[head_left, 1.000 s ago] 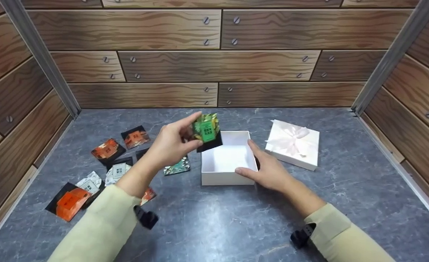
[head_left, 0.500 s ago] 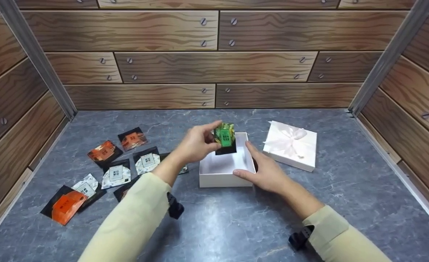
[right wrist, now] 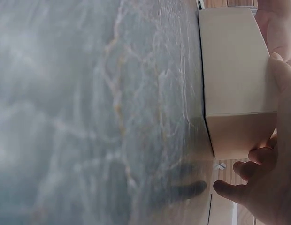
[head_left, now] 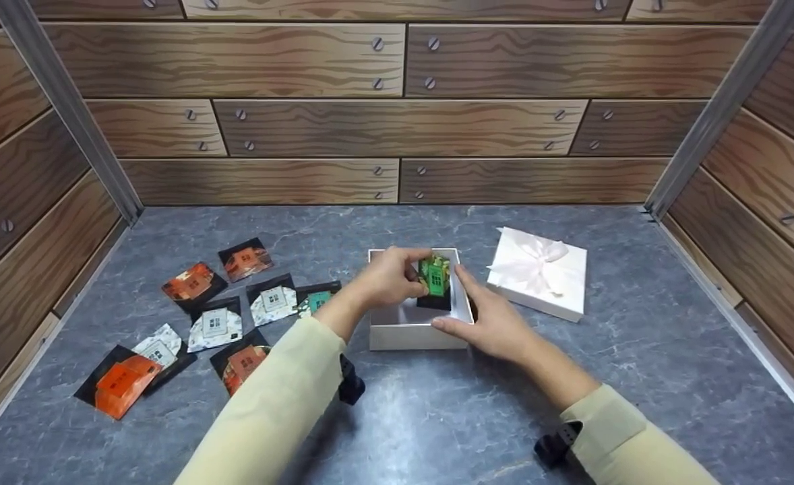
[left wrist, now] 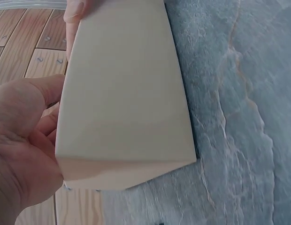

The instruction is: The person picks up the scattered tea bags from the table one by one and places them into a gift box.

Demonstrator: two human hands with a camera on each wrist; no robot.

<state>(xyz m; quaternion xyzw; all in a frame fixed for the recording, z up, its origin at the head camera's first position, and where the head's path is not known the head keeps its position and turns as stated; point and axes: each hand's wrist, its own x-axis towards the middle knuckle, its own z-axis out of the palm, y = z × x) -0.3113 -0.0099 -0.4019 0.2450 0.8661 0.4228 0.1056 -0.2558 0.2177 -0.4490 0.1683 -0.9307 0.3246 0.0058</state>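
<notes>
My left hand (head_left: 391, 277) reaches into an open white gift box (head_left: 418, 337) and pinches a black and green sachet (head_left: 433, 283) between thumb and index finger. The sachet stands nearly upright inside the box. In the left wrist view the box wall (left wrist: 122, 89) hides the sachet. My right hand (head_left: 495, 315) holds the box at its front right corner, its thumb on the front rim and fingers along the right side. The right wrist view shows the thumb at the rim of the box (right wrist: 239, 65), with some fingers spread below the corner.
At the left lie several black sachets with orange, white and green labels, including an orange one (head_left: 124, 385), a white one (head_left: 215, 325) and a green one (head_left: 316, 296). A white lid (head_left: 538, 269) with a ribbon bow lies right of the box. Wood-patterned walls (head_left: 397, 128) enclose the table.
My left hand has carried the green sachet rightward and down, from above the box's left edge into the box. My right hand has stayed at the box's corner.
</notes>
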